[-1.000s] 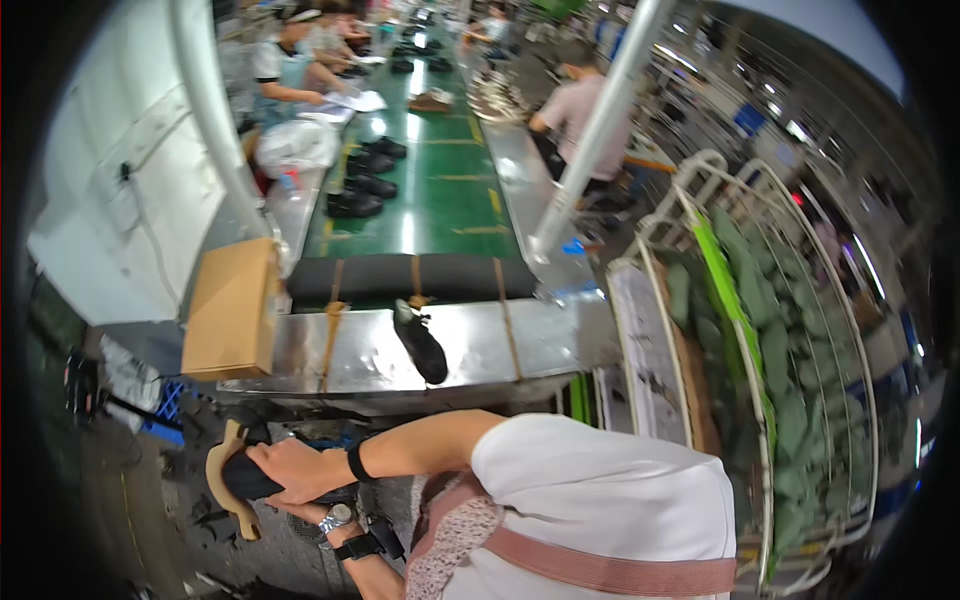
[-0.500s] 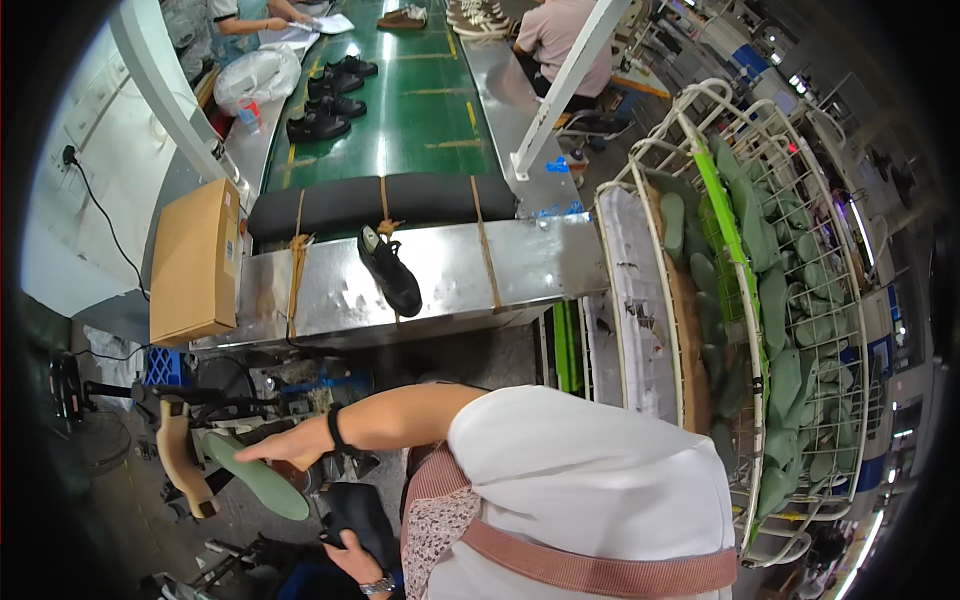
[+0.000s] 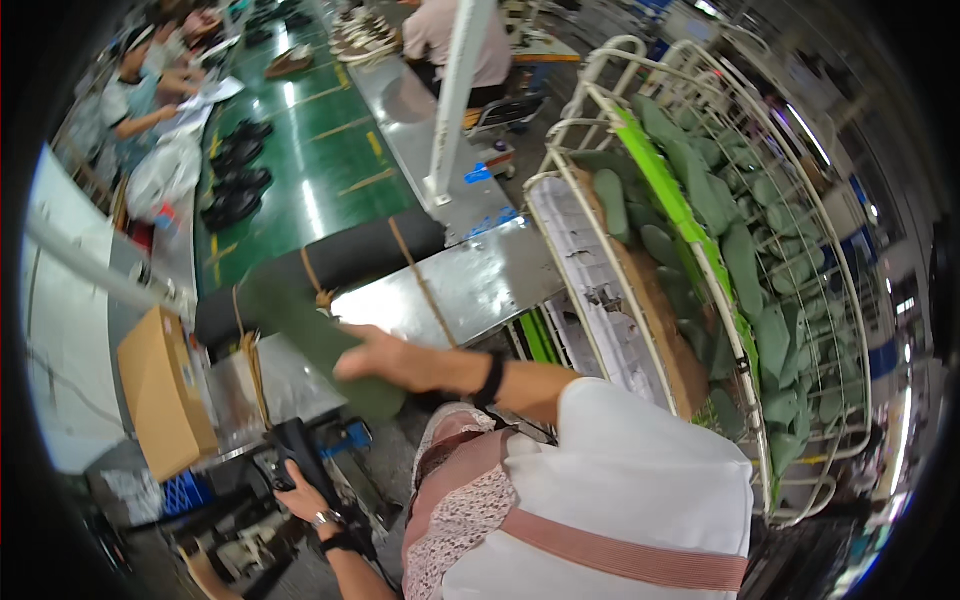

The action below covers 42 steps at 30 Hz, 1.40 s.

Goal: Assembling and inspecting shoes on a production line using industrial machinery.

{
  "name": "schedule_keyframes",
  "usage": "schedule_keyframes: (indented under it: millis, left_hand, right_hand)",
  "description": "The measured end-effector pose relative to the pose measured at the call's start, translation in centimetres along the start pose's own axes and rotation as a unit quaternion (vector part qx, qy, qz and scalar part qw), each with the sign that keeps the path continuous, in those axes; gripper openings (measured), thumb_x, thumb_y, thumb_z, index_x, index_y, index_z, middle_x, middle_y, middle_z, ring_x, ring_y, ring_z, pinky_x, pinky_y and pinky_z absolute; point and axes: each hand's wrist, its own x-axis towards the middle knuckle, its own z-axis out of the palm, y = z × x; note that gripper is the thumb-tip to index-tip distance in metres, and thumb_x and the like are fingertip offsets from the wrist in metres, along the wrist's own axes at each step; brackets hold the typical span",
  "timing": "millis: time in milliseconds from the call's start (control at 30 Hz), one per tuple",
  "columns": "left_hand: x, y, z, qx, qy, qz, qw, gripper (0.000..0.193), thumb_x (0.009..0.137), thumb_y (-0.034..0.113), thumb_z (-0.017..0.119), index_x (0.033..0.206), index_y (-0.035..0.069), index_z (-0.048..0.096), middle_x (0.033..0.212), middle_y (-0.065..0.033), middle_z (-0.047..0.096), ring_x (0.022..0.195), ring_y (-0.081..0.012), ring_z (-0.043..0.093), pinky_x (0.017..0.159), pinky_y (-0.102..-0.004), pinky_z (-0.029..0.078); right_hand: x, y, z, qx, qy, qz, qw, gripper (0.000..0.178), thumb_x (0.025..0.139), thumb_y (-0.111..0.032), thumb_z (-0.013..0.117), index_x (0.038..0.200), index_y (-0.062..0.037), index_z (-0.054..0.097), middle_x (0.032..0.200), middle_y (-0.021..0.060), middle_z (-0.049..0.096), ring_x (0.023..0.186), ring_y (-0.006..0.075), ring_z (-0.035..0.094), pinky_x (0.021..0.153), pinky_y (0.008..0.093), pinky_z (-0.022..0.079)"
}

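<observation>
My right hand [image 3: 392, 362] grips a green insole [image 3: 318, 345], smeared by motion and held out over the near metal ledge [image 3: 500, 285]. Lower on the left, my left hand [image 3: 303, 493], with a watch at the wrist, is closed on a black shoe [image 3: 300, 450]. The insole and my right hand cover part of the ledge; no shoe shows on it now.
Several black shoes [image 3: 240, 180] line the left side of the green conveyor [image 3: 290, 130]. A black padded roll [image 3: 350, 258] crosses its near end. At left is a cardboard box [image 3: 160, 390]; at right, a wire rack [image 3: 735, 350] with green insoles. Co-workers [image 3: 140, 100] sit beyond.
My right hand has lifted the insole from low on the left, up and right across the ledge. My left hand has moved up and left with the shoe. The view has turned.
</observation>
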Motion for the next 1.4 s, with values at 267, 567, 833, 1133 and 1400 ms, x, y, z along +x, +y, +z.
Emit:
schedule_keyframes:
  millis: [267, 567, 833, 1133, 1400]
  left_hand:
    - [10.7, 6.9, 13.9, 0.066, -0.108, 0.253, 0.959, 0.067, 0.080, 0.020, 0.078, 0.133, -0.006, 0.047, 0.130, -0.0251, 0.057, 0.118, -0.0388, 0.057, 0.102, -0.0421, 0.043]
    - [7.1, 6.0, 17.4, 0.046, -0.175, 0.232, 0.956, 0.061, 0.083, 0.017, 0.073, 0.135, -0.003, 0.049, 0.129, -0.0227, 0.059, 0.120, -0.0360, 0.057, 0.104, -0.0420, 0.043]
    - [0.1, 2.9, 11.4, -0.052, -0.154, 0.132, 0.978, 0.057, 0.083, 0.018, 0.073, 0.131, -0.003, 0.051, 0.125, -0.0198, 0.061, 0.113, -0.0300, 0.062, 0.098, -0.0394, 0.047]
    - [-6.5, -1.0, 2.9, -0.032, -0.086, -0.007, 0.996, 0.057, 0.084, 0.019, 0.073, 0.133, 0.002, 0.050, 0.111, -0.0161, 0.069, 0.098, -0.0252, 0.069, 0.083, -0.0372, 0.055]
    - [-9.4, -2.1, -0.7, -0.258, -0.150, -0.132, 0.945, 0.060, 0.092, 0.043, 0.064, 0.135, 0.003, 0.049, 0.119, -0.0176, 0.066, 0.106, -0.0269, 0.066, 0.089, -0.0389, 0.054]
  right_hand:
    - [-10.1, -18.8, -21.6, 0.044, 0.458, -0.496, 0.736, 0.034, 0.095, -0.019, 0.062, 0.123, -0.0008, 0.055, 0.106, 0.0064, 0.066, 0.093, 0.0158, 0.065, 0.079, 0.0316, 0.054]
    - [-1.7, -9.5, -25.8, -0.272, 0.441, -0.295, 0.802, 0.047, 0.085, -0.013, 0.070, 0.128, -0.0013, 0.055, 0.111, 0.0096, 0.070, 0.094, 0.0138, 0.066, 0.082, 0.0298, 0.052]
    - [11.8, 11.1, -19.9, -0.525, 0.192, -0.059, 0.827, 0.090, 0.075, -0.037, 0.080, 0.142, 0.0043, 0.036, 0.133, 0.0261, 0.051, 0.126, 0.0397, 0.047, 0.106, 0.0452, 0.039]
    - [18.5, 23.5, -7.9, -0.551, 0.113, -0.053, 0.825, 0.083, 0.065, -0.035, 0.084, 0.130, 0.0004, 0.047, 0.116, 0.0247, 0.053, 0.109, 0.0419, 0.053, 0.094, 0.0468, 0.046]
    - [12.0, 17.2, -2.4, -0.160, 0.021, 0.058, 0.985, 0.052, 0.079, -0.014, 0.075, 0.124, 0.0059, 0.057, 0.118, 0.0158, 0.065, 0.107, 0.0274, 0.063, 0.093, 0.0379, 0.050]
